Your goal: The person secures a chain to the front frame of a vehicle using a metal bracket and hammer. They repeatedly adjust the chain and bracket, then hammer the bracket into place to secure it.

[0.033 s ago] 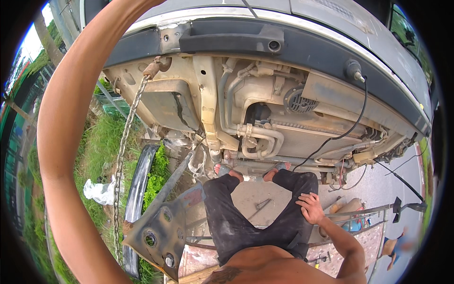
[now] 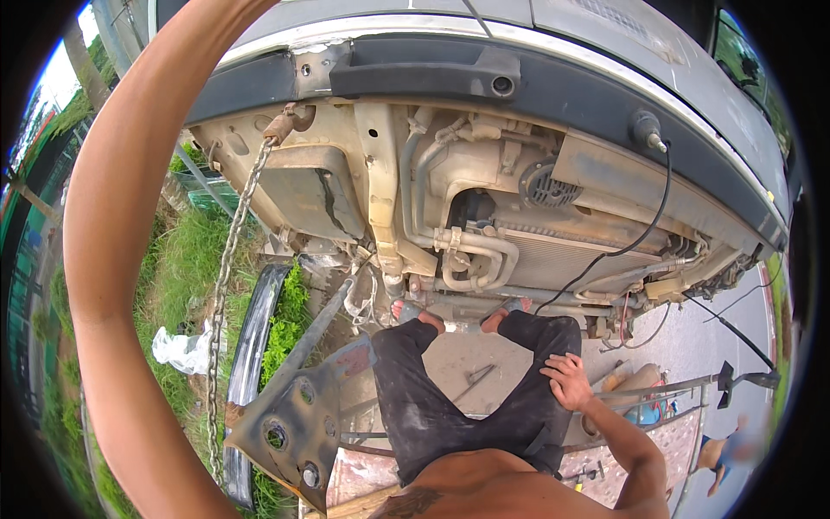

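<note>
My left arm curves up along the left side and leaves at the top edge, over the vehicle's grey body; the left hand itself is out of view. My right hand (image 2: 566,381) lies on the right knee of my dark trousers (image 2: 510,432), fingers stretched out and holding nothing. In front of me is the vehicle's exposed, dusty underside with pipes (image 2: 475,251), a radiator (image 2: 562,259) and a round slotted horn-like part (image 2: 551,184). Above it runs a dark bumper (image 2: 424,76). A rusty chain (image 2: 226,268) hangs taut from a hook (image 2: 281,127) under its left end.
A holed metal bracket plate (image 2: 290,432) stands at lower left beside a long dark strip (image 2: 255,346). A black cable (image 2: 635,242) hangs from the bumper. Metal tools (image 2: 477,376) lie between my legs. A person (image 2: 722,454) is at far lower right.
My left arm has shifted slightly to the left at the top. My right hand stays on the knee, and the vehicle and chain look unchanged.
</note>
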### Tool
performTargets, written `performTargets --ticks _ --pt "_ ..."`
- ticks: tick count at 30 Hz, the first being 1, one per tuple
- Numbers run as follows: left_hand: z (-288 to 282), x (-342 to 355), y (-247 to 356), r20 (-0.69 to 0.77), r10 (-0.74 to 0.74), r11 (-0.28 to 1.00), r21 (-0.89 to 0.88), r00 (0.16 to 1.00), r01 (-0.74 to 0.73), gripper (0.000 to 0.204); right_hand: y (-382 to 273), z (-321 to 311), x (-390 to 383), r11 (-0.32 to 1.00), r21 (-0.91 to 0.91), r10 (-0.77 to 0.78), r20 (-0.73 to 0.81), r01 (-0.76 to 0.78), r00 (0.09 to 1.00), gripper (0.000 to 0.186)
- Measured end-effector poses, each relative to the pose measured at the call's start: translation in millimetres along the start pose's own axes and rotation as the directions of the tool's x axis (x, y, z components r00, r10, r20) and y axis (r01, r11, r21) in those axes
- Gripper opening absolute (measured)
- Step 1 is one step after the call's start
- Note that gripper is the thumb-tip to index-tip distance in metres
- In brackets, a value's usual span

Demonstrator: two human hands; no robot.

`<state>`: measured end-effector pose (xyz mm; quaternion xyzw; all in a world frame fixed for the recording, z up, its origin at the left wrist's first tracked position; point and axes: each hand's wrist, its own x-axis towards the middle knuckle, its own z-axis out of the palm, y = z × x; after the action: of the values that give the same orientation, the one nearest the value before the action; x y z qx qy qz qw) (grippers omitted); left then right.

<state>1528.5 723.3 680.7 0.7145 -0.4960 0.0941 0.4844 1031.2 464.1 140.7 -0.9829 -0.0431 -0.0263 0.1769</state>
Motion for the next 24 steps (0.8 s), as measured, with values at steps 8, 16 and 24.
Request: performTargets --ticks 8,16,24 --pt "16.0 34.7 9.1 -0.220 -0.085 0.994 0.049 0.972 0.098 0.030 -9.1 -13.4 -5.4 0.997 -0.033 0.071 -0.007 -0.071 0.997 0.031" --pt "43.3 22.3 28.2 -0.148 -0.114 0.981 -0.172 0.982 0.088 0.024 -98.9 -275.1 208.7 0.950 -0.238 -0.313 -0.720 0.203 0.620 0.030" --pt "16.0 30.1 34.3 -0.114 -0.125 0.992 -0.001 0.986 0.126 0.026 -103.0 -400.1 363.8 0.899 -0.387 -0.407 -0.565 0.206 0.718 0.026"
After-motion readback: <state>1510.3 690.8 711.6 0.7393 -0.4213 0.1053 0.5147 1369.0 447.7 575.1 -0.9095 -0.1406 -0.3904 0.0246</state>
